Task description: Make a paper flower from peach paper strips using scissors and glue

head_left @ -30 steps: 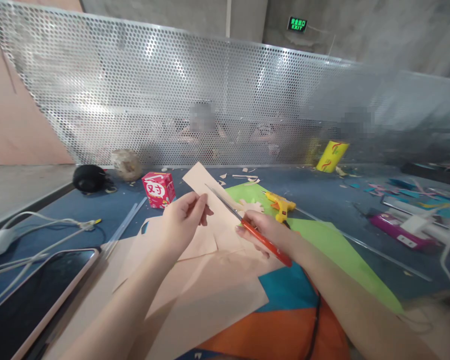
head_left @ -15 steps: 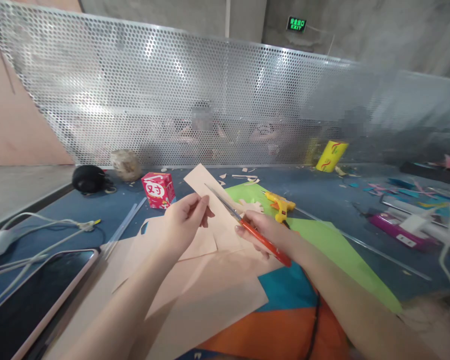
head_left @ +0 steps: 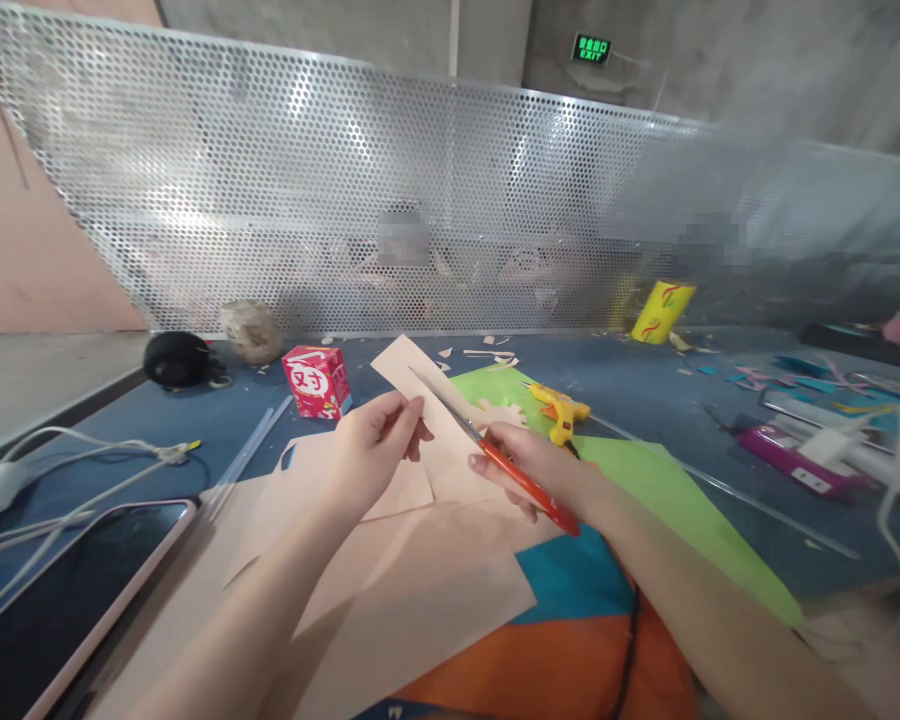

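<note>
My right hand is closed around the orange handles of a pair of scissors. The blades point up and left across a pale pink sheet of paper, close together over it. Thumb and fingertips of my left hand pinch the left edge of that sheet, just left of the blades. Larger pale pink paper sheets lie beneath both forearms. Behind my right hand, a pale cut-out with a notched edge rests on green paper.
A yellow glue gun lies right of my hands. At left are a red box, clear sticks, white cables and a phone. A purple power strip sits at right. Perforated metal panel closes the back.
My left hand and the pinched paper have shifted very slightly right and down. The scissors stay almost in the same place.
</note>
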Tool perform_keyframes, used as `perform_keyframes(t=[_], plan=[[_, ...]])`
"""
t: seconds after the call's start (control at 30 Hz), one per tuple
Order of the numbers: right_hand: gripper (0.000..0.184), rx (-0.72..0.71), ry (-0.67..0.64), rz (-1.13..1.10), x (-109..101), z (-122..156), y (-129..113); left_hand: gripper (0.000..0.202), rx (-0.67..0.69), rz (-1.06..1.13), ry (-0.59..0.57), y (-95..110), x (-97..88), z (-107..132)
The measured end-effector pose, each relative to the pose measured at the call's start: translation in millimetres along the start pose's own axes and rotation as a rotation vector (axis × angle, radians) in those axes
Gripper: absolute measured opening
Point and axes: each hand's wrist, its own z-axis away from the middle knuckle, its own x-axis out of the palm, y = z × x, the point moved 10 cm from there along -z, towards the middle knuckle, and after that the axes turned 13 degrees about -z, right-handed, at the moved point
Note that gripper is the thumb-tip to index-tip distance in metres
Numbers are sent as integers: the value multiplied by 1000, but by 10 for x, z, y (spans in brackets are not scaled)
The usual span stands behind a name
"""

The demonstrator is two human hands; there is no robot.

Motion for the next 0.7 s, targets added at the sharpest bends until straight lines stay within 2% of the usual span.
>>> perform_keyframes(t=[0.2, 0.33, 0.47, 0.7], plan=[[32, -34, 13, 9, -4, -5, -29, 31, 6, 92, -7, -34, 8, -14], [32, -61, 33, 40, -26, -14, -43, 29, 13, 231, 73, -70, -79, -31], [33, -47, 9, 8, -2, -18, -20, 27, 0, 177, 123, -95, -121, -32], [35, -18, -40, -117, 43, -34, 36, 29, 8, 126, 86, -53, -63, -18]])
